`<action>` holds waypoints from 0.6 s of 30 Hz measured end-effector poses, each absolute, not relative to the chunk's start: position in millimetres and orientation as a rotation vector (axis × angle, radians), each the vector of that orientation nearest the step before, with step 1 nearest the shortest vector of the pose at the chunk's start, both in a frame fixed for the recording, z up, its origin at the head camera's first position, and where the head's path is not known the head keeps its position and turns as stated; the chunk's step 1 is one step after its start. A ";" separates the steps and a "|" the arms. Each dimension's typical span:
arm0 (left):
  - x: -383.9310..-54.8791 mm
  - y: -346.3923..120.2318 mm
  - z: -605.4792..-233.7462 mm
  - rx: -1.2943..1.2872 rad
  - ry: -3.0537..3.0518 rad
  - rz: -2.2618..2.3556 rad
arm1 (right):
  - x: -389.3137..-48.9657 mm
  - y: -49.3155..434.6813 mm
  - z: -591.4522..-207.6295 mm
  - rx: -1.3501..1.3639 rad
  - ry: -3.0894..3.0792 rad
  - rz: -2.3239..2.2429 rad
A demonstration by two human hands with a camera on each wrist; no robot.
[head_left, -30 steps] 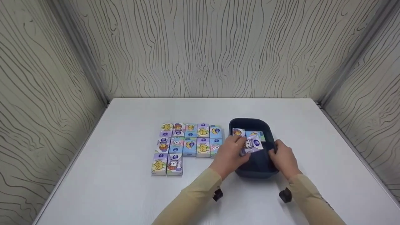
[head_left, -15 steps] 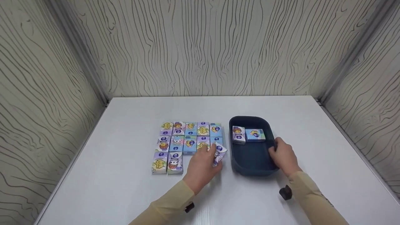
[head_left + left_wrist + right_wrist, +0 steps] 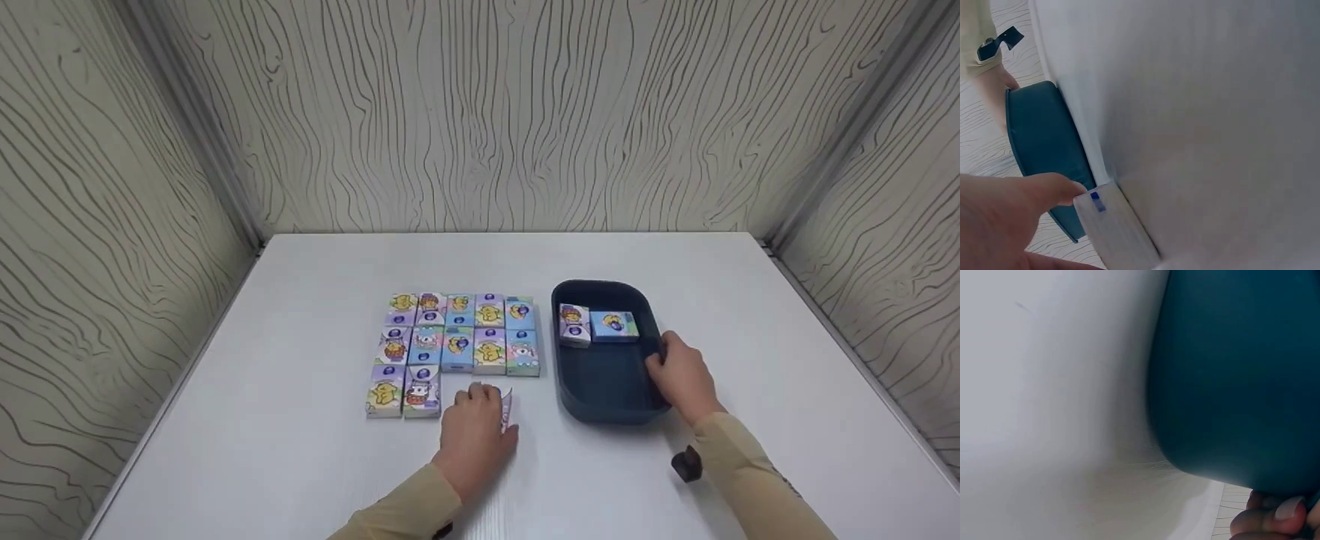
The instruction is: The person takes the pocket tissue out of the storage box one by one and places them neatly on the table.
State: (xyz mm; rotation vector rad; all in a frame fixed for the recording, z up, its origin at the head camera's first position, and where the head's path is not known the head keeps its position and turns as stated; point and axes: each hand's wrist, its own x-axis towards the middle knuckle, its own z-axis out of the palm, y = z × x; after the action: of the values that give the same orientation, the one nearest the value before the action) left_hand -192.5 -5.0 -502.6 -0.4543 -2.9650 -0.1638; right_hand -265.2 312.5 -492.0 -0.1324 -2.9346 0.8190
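My left hand [image 3: 474, 435] pinches a small cartoon-print tissue pack [image 3: 506, 409] between thumb and fingers, low over the white table in front of the laid-out packs. In the left wrist view the thumb presses one end of that pack [image 3: 1114, 225], whose pale side carries a blue tab; the other fingers are mostly hidden. My right hand [image 3: 682, 379] grips the right rim of a dark blue plastic bin [image 3: 604, 379], its fingers [image 3: 1269, 523] curled at the edge in the right wrist view. Two tissue packs, one purple-white [image 3: 574, 324] and one blue [image 3: 614, 325], lie inside the bin's far end.
Left of the bin, several tissue packs [image 3: 457, 349] lie flat in close rows, with two more packs [image 3: 403, 391] in the nearest row at the left. Wood-patterned panels [image 3: 480, 120] enclose the table [image 3: 247, 450] at the back and both sides.
The left hand has carried its pack out of the bin, leftward and toward the table's near side, below the rows. The right hand has stayed on the bin's rim.
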 end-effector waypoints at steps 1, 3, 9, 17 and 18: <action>-192.1 -6.1 -502.2 -0.509 -2.946 -0.118 | -265.1 312.7 -491.8 -0.132 -2.937 0.817; -190.9 -8.4 -502.1 -0.643 -2.911 -0.038 | -264.9 313.1 -491.2 -0.137 -2.941 0.816; -185.1 -14.5 -506.3 -0.916 -2.857 0.118 | -264.4 311.8 -490.3 -0.153 -2.942 0.817; -191.4 -24.4 -506.5 -0.739 -2.898 0.140 | -265.1 311.4 -491.1 -0.154 -2.941 0.812; -192.4 -25.9 -506.5 -0.724 -2.907 0.130 | -265.0 311.4 -491.4 -0.151 -2.940 0.814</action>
State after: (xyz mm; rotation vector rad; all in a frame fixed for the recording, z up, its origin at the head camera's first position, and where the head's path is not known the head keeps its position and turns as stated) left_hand -192.4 -25.9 -506.5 -0.7239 -2.9071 0.1303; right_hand -265.0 311.4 -491.4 -0.1514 -2.9397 0.8142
